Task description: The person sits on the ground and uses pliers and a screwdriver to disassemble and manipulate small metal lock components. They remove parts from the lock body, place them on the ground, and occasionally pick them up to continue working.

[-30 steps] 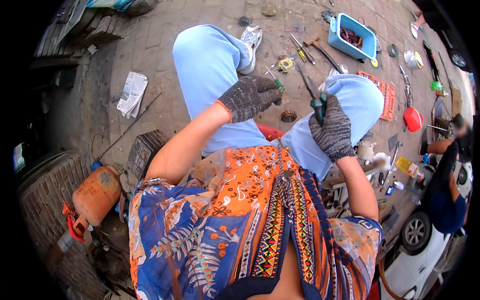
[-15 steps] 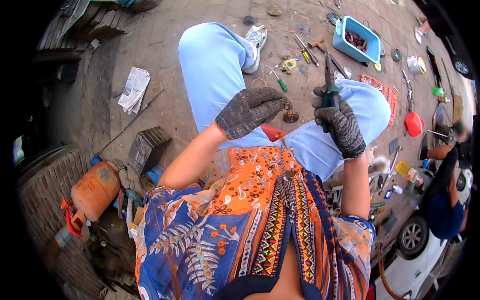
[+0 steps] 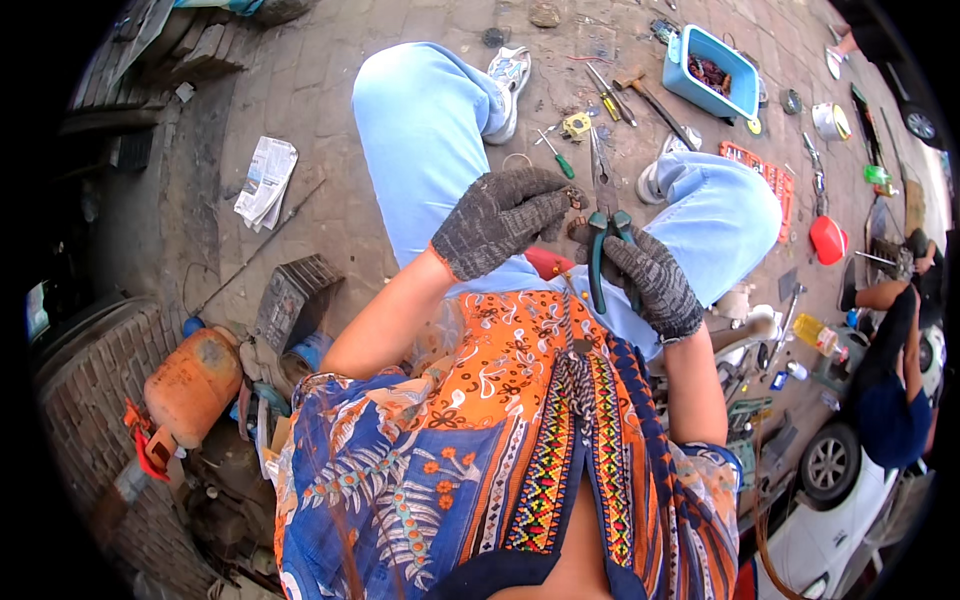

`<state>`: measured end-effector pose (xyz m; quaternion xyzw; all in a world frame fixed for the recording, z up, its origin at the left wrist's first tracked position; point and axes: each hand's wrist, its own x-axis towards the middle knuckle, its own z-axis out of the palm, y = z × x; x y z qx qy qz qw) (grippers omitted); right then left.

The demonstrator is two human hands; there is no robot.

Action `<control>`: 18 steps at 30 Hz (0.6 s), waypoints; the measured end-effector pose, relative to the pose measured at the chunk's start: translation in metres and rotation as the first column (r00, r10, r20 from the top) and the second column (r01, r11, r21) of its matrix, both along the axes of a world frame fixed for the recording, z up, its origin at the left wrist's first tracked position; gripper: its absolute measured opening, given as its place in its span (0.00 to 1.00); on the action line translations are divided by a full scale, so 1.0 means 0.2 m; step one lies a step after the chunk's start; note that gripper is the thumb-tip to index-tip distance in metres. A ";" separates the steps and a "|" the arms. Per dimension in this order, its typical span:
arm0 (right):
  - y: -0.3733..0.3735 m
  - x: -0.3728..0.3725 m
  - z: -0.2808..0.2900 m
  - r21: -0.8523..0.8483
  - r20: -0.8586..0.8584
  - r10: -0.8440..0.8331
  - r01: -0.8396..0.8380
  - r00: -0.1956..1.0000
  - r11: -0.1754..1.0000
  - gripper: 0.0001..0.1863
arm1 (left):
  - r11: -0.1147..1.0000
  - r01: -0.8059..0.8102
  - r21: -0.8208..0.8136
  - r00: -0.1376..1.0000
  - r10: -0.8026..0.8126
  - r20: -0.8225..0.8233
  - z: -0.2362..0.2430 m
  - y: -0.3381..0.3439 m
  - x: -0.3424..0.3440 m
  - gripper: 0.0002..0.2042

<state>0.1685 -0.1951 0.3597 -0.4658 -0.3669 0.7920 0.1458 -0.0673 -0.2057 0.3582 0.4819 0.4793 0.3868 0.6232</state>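
My left hand (image 3: 505, 222), in a dark grey knitted glove, is closed in a pinch on a small copper-brown part (image 3: 576, 200). Most of that part is hidden by the fingers. Just to its right, my right hand (image 3: 655, 283), gloved alike, grips long-nose pliers (image 3: 603, 185) with dark green handles. The handles are spread, and the jaws point away from me over the ground. Both hands are above my lap, between my knees in light blue trousers. The pliers and the left fingertips are close together; whether they touch I cannot tell.
Beyond my hands lie a green-handled screwdriver (image 3: 557, 157), a yellow part (image 3: 576, 125) and a hammer (image 3: 655, 108). A blue bin (image 3: 711, 75) holds reddish-brown scraps. An orange tool tray (image 3: 785, 205) and red bowl (image 3: 828, 244) lie right. Newspaper (image 3: 267, 183) lies left. Another person (image 3: 890, 400) is at right.
My right hand has turned the pliers and brought them left, nearer my left hand; their handles have spread. The round copper-brown part that hung below my left fingers is now mostly hidden.
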 end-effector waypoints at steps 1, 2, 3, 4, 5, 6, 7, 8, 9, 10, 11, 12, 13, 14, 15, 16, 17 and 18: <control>0.00 0.00 0.00 0.006 0.045 0.021 -0.021 0.999 1.000 0.23 | 0.999 0.008 -0.031 1.000 -0.008 0.006 0.01 0.00 0.00 0.12; -0.01 0.00 0.01 0.010 0.089 0.041 -0.043 0.995 0.999 0.22 | 0.998 0.016 -0.062 1.000 -0.015 0.012 0.02 0.01 -0.01 0.12; 0.00 0.01 0.03 -0.013 0.069 0.088 -0.087 0.994 0.996 0.22 | 0.995 0.023 -0.092 1.000 -0.022 0.018 0.04 0.01 -0.01 0.12; 0.00 0.02 0.05 -0.034 0.053 0.131 -0.130 0.990 0.991 0.21 | 0.992 0.004 -0.125 0.999 0.000 0.034 0.04 0.01 -0.01 0.13; 0.00 0.01 0.08 -0.058 0.014 0.137 -0.136 0.991 0.989 0.21 | 0.987 -0.014 -0.157 0.999 0.022 0.049 0.04 0.01 0.00 0.13; 0.00 0.01 0.11 -0.082 -0.024 0.142 -0.143 0.990 0.986 0.21 | 0.981 -0.031 -0.190 0.997 0.044 0.063 0.04 0.01 0.00 0.13; -0.02 -0.02 0.13 -0.111 -0.083 0.106 -0.115 0.991 0.987 0.22 | 0.982 -0.057 -0.179 0.996 0.069 0.059 0.04 0.01 0.00 0.13; -0.03 -0.03 0.15 -0.141 -0.141 0.069 -0.089 0.988 0.986 0.22 | 0.982 -0.084 -0.168 0.994 0.094 0.057 0.02 0.01 0.00 0.13; -0.03 -0.02 0.17 -0.132 -0.146 0.099 -0.119 0.984 0.984 0.25 | 0.982 -0.110 -0.157 0.991 0.119 0.054 0.01 0.02 0.00 0.13; -0.02 -0.02 0.18 -0.137 -0.154 0.119 -0.140 0.981 0.981 0.25 | 0.973 -0.160 -0.166 0.982 0.173 0.070 0.01 0.02 0.00 0.13; -0.02 -0.01 0.20 -0.142 -0.162 0.138 -0.161 0.977 0.977 0.25 | 0.962 -0.209 -0.176 0.970 0.227 0.086 0.00 0.03 0.00 0.13; -0.02 0.00 0.21 -0.146 -0.170 0.157 -0.183 0.973 0.972 0.25 | 0.948 -0.258 -0.187 0.955 0.280 0.101 0.00 0.04 0.01 0.12; -0.02 0.00 0.22 -0.123 -0.141 0.185 -0.202 0.973 0.972 0.25 | 0.927 -0.322 -0.190 0.933 0.345 0.101 -0.01 0.06 0.01 0.12; -0.03 0.00 0.24 -0.101 -0.113 0.211 -0.223 0.971 0.970 0.25 | 0.914 -0.356 -0.194 0.919 0.380 0.106 -0.01 0.06 0.00 0.12; -0.03 0.00 0.25 -0.079 -0.084 0.237 -0.244 0.968 0.967 0.25 | 0.899 -0.389 -0.198 0.903 0.415 0.111 -0.02 0.07 -0.01 0.12; -0.04 0.01 0.27 -0.110 -0.113 0.208 -0.221 0.972 0.969 0.25 | 0.886 -0.417 -0.204 0.887 0.446 0.123 -0.03 0.07 -0.01 0.12; -0.04 0.01 0.28 -0.142 -0.141 0.179 -0.198 0.974 0.970 0.25 | 0.894 -0.400 -0.202 0.895 0.428 0.123 -0.02 0.08 -0.01 0.12; -0.04 0.01 0.29 -0.174 -0.168 0.147 -0.176 0.975 0.969 0.25 | 0.912 -0.378 -0.158 0.913 0.395 0.099 -0.02 0.07 -0.02 0.12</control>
